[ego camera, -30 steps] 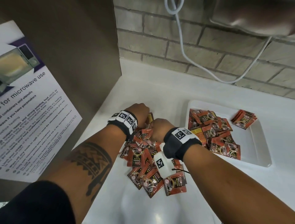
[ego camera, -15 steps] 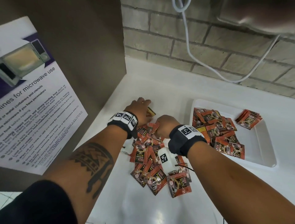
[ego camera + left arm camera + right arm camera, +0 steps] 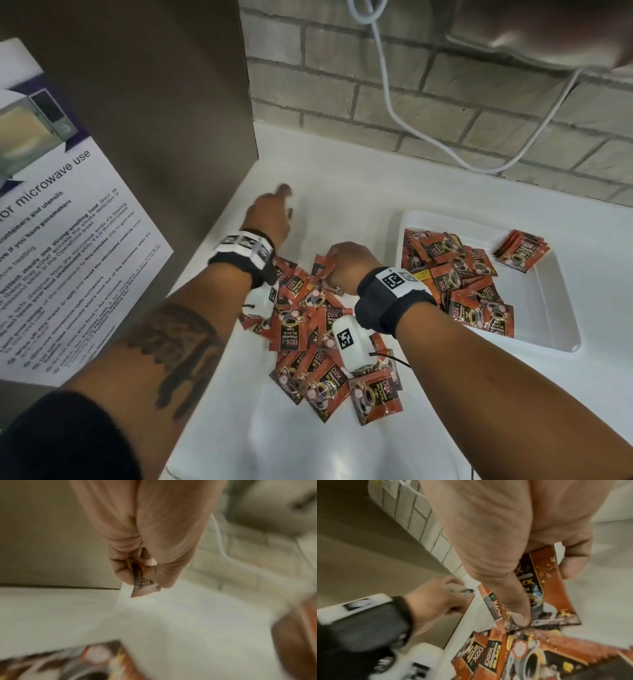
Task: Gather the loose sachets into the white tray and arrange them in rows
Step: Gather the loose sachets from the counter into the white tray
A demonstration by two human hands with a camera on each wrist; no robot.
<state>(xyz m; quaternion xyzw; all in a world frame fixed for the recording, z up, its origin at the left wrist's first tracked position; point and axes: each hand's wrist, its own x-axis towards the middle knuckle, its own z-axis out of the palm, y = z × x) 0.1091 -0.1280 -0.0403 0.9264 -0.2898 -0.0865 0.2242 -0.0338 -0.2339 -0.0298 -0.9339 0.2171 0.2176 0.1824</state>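
A heap of loose red-and-black coffee sachets (image 3: 318, 339) lies on the white bench (image 3: 342, 192), directly under the person's two forearms. Just to the right of it sits the white tray (image 3: 561, 308), with a jumbled pile of sachets (image 3: 459, 281) filling its left half and a small neat stack (image 3: 522, 250) in its far right corner, apart from the jumble.

The right hand (image 3: 346, 267) rests on the far edge of the heap, thumb and fingers (image 3: 520, 615) curled round a couple of sachets (image 3: 544, 588) that it pinches, with more sachets spread beneath it. The left hand (image 3: 270, 219) reaches out past the heap toward the bench's far left corner, next to the brown side panel (image 3: 154, 102); its fingers are closed on a single sachet (image 3: 142, 580), whose corner sticks out below the fingertips. That hand is blurred in every view.

Both wrists wear black bands with white marker tags. A notice about microwave use (image 3: 68, 240) hangs on the left, and a white cable (image 3: 404, 123) droops down the brick wall (image 3: 342, 68) behind the bench.
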